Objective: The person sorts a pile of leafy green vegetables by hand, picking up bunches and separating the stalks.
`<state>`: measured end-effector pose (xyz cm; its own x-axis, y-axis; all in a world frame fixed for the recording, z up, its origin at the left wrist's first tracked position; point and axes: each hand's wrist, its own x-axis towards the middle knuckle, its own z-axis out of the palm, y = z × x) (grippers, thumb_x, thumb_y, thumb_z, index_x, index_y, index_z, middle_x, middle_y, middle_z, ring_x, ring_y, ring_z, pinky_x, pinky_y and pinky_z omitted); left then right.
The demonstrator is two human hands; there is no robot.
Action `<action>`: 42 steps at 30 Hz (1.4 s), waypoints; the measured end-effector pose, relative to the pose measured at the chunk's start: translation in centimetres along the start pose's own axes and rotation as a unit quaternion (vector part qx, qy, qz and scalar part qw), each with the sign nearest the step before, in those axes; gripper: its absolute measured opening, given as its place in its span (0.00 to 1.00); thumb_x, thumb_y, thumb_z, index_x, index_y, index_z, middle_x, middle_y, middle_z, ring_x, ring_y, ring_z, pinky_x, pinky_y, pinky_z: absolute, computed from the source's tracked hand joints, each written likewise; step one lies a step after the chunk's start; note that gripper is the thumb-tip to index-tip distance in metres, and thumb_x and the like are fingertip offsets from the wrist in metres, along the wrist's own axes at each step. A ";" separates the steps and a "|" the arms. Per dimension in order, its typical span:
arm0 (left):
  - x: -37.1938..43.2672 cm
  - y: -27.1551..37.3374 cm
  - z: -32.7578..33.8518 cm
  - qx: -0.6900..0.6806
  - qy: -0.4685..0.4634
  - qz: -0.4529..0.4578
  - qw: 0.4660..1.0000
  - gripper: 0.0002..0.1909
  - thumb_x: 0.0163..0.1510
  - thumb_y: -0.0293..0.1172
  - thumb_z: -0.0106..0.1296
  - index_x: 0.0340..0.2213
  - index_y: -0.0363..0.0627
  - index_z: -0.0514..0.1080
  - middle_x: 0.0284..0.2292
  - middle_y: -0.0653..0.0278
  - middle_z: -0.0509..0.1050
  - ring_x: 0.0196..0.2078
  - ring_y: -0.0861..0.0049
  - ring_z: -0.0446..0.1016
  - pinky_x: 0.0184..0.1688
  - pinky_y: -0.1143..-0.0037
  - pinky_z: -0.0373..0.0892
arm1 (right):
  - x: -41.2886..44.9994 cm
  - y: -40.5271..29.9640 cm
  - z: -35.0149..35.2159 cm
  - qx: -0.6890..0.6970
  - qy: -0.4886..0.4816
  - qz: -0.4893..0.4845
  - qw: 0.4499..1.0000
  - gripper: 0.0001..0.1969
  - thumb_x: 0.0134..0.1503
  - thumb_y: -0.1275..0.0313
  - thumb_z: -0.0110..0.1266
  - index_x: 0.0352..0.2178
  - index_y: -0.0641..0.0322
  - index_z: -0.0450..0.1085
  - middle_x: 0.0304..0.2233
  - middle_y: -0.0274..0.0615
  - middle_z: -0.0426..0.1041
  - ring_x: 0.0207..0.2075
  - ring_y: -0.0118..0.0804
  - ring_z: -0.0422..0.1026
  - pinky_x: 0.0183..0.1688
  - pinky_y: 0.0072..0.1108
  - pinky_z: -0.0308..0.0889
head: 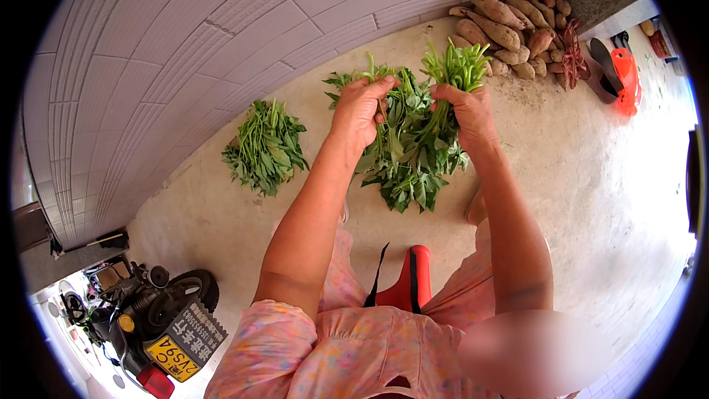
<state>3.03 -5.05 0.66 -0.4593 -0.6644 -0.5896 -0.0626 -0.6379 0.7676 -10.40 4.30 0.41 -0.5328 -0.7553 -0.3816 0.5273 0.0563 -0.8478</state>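
My right hand [474, 113] is closed around a thick bunch of leafy green stems [451, 66], cut ends up and leaves hanging down. To its left, my left hand [363, 111] pinches a few leafy stems between thumb and fingers. Below and between both hands lies a loose pile of leafy greens [410, 183] on the concrete floor; where the held leaves end and the pile begins cannot be told. A separate bundle of greens [268, 147] rests on the floor further left, near the tiled wall.
Sweet potatoes [498, 25] are heaped against the wall at upper right, beside reddish string [573, 58], dark footwear [604, 69] and a red plastic bag [626, 83]. A red plastic seat [407, 282] is between my legs. A motorcycle [166, 299] stands at lower left.
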 end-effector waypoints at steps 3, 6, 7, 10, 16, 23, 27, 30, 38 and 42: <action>-0.2 -0.2 0.2 0.014 -0.012 -0.007 1.000 0.08 0.45 0.34 0.51 0.25 0.43 0.68 0.17 0.75 0.60 0.17 0.88 0.56 0.15 0.86 0.50 | -0.4 0.1 0.3 -0.002 -0.015 0.035 0.999 0.06 0.38 0.81 0.53 0.22 0.64 0.66 0.18 0.34 0.67 0.15 0.25 0.65 0.18 0.15 0.62; -0.3 -0.5 0.5 0.004 -0.019 -0.028 0.999 0.08 0.45 0.34 0.51 0.26 0.43 0.68 0.17 0.74 0.59 0.17 0.88 0.56 0.14 0.86 0.48 | -0.2 0.8 0.3 -0.017 -0.021 0.035 0.999 0.07 0.38 0.80 0.54 0.22 0.63 0.66 0.18 0.34 0.67 0.16 0.24 0.65 0.19 0.15 0.63; -0.4 -0.4 0.6 0.004 -0.019 -0.028 0.999 0.08 0.45 0.34 0.51 0.26 0.43 0.68 0.17 0.74 0.59 0.17 0.88 0.56 0.14 0.86 0.48 | -0.2 0.9 0.4 -0.017 -0.021 0.035 0.999 0.07 0.38 0.80 0.54 0.22 0.63 0.66 0.18 0.34 0.67 0.16 0.24 0.65 0.19 0.15 0.63; -0.5 -0.3 0.7 -0.024 -0.004 -0.044 0.999 0.09 0.45 0.34 0.51 0.26 0.42 0.67 0.17 0.74 0.59 0.17 0.88 0.56 0.14 0.86 0.47 | -0.5 1.1 0.8 -0.005 -0.025 0.014 1.000 0.04 0.37 0.79 0.55 0.20 0.67 0.68 0.16 0.35 0.68 0.15 0.24 0.64 0.18 0.16 0.58; -0.2 -0.5 0.6 -0.058 0.001 -0.037 0.998 0.09 0.45 0.33 0.51 0.26 0.42 0.66 0.19 0.70 0.61 0.18 0.85 0.58 0.14 0.85 0.50 | -0.6 1.2 1.0 -0.042 -0.044 0.011 0.998 0.05 0.38 0.78 0.56 0.20 0.66 0.68 0.16 0.34 0.67 0.16 0.23 0.63 0.18 0.16 0.57; -0.4 -0.7 1.1 -0.068 0.013 0.001 0.998 0.05 0.45 0.29 0.49 0.23 0.41 0.66 0.19 0.68 0.64 0.17 0.83 0.58 0.14 0.83 0.53 | -0.8 1.3 1.3 -0.005 -0.102 0.034 0.994 0.10 0.37 0.79 0.58 0.25 0.66 0.69 0.20 0.34 0.69 0.20 0.24 0.65 0.24 0.16 0.60; 0.0 -1.2 1.5 -0.108 0.022 0.010 0.994 0.03 0.46 0.26 0.47 0.24 0.40 0.67 0.17 0.68 0.64 0.16 0.83 0.59 0.14 0.82 0.54 | -1.3 1.1 1.8 -0.020 -0.176 0.061 0.982 0.17 0.35 0.83 0.59 0.32 0.67 0.67 0.27 0.36 0.70 0.27 0.25 0.67 0.32 0.17 0.63; 0.2 -1.4 1.0 -0.102 0.006 0.022 0.995 0.03 0.46 0.25 0.46 0.24 0.40 0.68 0.17 0.68 0.65 0.16 0.83 0.59 0.14 0.82 0.55 | -1.2 2.0 1.8 -0.039 -0.173 0.037 0.983 0.18 0.35 0.83 0.57 0.32 0.67 0.67 0.27 0.37 0.70 0.29 0.27 0.68 0.34 0.17 0.63; 0.2 -1.3 1.0 -0.099 -0.034 0.004 0.994 0.09 0.48 0.33 0.47 0.24 0.40 0.67 0.17 0.68 0.63 0.18 0.80 0.61 0.17 0.80 0.56 | -0.4 2.3 0.7 -0.039 -0.158 0.053 0.985 0.13 0.35 0.84 0.49 0.28 0.67 0.67 0.24 0.40 0.70 0.22 0.28 0.69 0.26 0.15 0.64; 0.1 -0.7 0.6 -0.088 -0.040 -0.022 0.995 0.15 0.48 0.41 0.47 0.24 0.39 0.66 0.17 0.68 0.61 0.19 0.77 0.62 0.18 0.77 0.58 | -0.5 1.0 0.5 0.022 -0.083 0.084 0.993 0.09 0.37 0.84 0.47 0.25 0.69 0.65 0.22 0.41 0.69 0.18 0.29 0.68 0.21 0.18 0.65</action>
<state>2.46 -4.46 0.22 -0.5297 -0.6053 -0.5942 0.0691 -0.7290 0.6810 -9.25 4.37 -0.07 -0.3202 -0.8348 -0.4479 0.6306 0.1650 -0.7584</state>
